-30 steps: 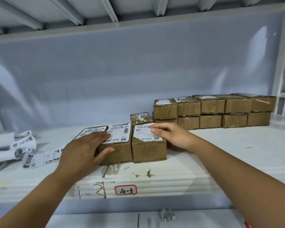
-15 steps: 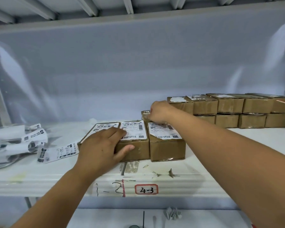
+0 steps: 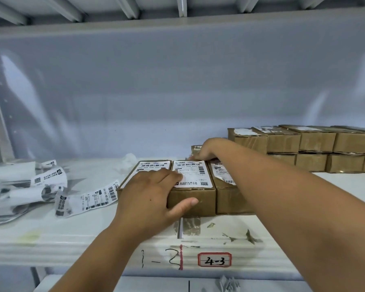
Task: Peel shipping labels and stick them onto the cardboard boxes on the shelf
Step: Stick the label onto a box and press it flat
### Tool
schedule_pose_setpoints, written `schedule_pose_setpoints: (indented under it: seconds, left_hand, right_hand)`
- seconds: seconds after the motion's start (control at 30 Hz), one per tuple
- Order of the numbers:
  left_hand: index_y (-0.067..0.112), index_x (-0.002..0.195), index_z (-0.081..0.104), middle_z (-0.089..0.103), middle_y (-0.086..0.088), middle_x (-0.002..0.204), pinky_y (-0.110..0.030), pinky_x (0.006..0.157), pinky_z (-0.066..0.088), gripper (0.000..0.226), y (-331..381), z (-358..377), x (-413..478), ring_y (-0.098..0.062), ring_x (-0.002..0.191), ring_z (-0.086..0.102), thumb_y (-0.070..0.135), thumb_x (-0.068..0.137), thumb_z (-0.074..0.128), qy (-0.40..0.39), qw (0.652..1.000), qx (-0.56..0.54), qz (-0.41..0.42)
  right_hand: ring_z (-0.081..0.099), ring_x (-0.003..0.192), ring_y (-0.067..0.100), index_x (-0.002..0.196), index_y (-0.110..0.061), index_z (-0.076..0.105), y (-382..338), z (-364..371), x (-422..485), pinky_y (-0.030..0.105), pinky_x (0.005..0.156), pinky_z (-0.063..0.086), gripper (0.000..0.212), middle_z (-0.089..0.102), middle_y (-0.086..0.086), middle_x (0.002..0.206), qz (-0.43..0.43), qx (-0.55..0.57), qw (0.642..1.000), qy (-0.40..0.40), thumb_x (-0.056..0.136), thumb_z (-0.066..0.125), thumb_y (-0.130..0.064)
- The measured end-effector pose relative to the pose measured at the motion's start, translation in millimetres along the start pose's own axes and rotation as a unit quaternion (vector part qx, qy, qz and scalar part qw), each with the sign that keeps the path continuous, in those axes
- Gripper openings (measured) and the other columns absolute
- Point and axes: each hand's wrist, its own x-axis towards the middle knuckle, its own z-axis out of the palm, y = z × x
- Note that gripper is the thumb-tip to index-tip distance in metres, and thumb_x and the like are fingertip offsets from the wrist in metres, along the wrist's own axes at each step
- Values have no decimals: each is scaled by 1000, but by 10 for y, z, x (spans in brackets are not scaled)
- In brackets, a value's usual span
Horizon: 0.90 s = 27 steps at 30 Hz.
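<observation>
- Red-bordered tag (image 3: 214,259), lower centre, on the shelf edge (image 3: 272,262) — "4-3".
- Handwriting (image 3: 160,260) just left of it, on the same edge — "1-2".
- Label (image 3: 195,175) on the middle box (image 3: 207,199), centre: seemingly "360-066 Y05-220"; finer print unreadable.

Single head view, close above shelf (image 3: 72,234), facing forward, slightly down.

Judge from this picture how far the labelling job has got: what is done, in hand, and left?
Done: three front boxes carry fresh labels. In hand: the left hand rests on them while the right hand touches the middle label's far edge. Left: the stacked boxes at right show only torn scraps, and loose labels lie on the shelf at left.
</observation>
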Motion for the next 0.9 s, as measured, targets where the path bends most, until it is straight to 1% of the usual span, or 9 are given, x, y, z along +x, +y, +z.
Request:
schedule_pose_setpoints:
  seconds: [0.07,0.17,0.3,0.4,0.47,0.57,0.67,0.77,0.9]
  left_hand:
    - [29,98,68,69,12,92,-29,67,51,70,-4,14,5,-17,76,66,76,84,17,-6,1000,-3,0]
    - [29,95,68,69,12,89,-28,64,51,61,-6,51,2,-16,73,65,74,79,31,-3,1000,18,0]
    - [28,96,66,68,11,90,-28,66,52,71,-7,48,20,-16,74,65,80,79,20,-11,1000,19,8]
    - [27,95,63,65,11,90,-26,66,50,72,1,15,27,-15,74,63,81,77,19,-13,999,36,23]
    - [25,97,61,65,9,93,-31,76,46,72,0,-2,41,-16,78,64,82,76,21,-36,998,49,31]
    - [23,108,58,69,4,99,-41,97,25,77,7,0,42,-19,90,66,83,75,22,-74,995,61,33]
    - [25,128,46,69,3,106,-44,103,10,87,26,-43,44,-20,102,64,85,70,20,-124,990,69,7]
    - [19,126,47,69,-1,105,-46,100,17,89,65,-87,29,-21,98,65,84,75,13,-117,989,90,15]
    - [22,139,38,42,-7,144,-59,106,13,96,93,-119,-37,-30,133,38,87,72,17,-109,988,93,-59]
  right_hand:
    - [53,110,26,134,-13,47,11,28,69,33,87,44,60,57,5,117,8,25,999,41,93,45,-55]
    - [54,82,19,115,-13,54,3,74,157,28,68,44,60,52,1,86,40,125,979,156,78,59,-60]
    - [58,95,25,120,-15,51,29,-77,95,31,80,49,68,59,7,107,53,190,940,278,75,57,-65]
    - [55,104,29,126,-23,48,110,-168,-82,34,88,48,70,56,10,118,15,322,892,318,70,55,-64]
    - [55,106,28,127,-30,49,171,-164,-274,33,88,47,73,56,6,120,-11,413,845,340,62,51,-63]
    - [53,109,24,130,-34,49,359,-89,-597,35,93,47,73,51,1,123,-27,462,789,404,61,48,-58]
    - [49,116,22,131,-37,49,643,65,-925,39,100,43,68,39,-3,128,5,447,768,459,66,49,-55]
    - [43,121,21,132,-38,48,875,270,-1155,41,102,41,63,35,-4,133,44,432,760,484,71,51,-54]
    - [32,129,23,130,-36,50,1074,525,-1381,44,109,29,56,33,-2,138,105,413,768,479,76,58,-49]
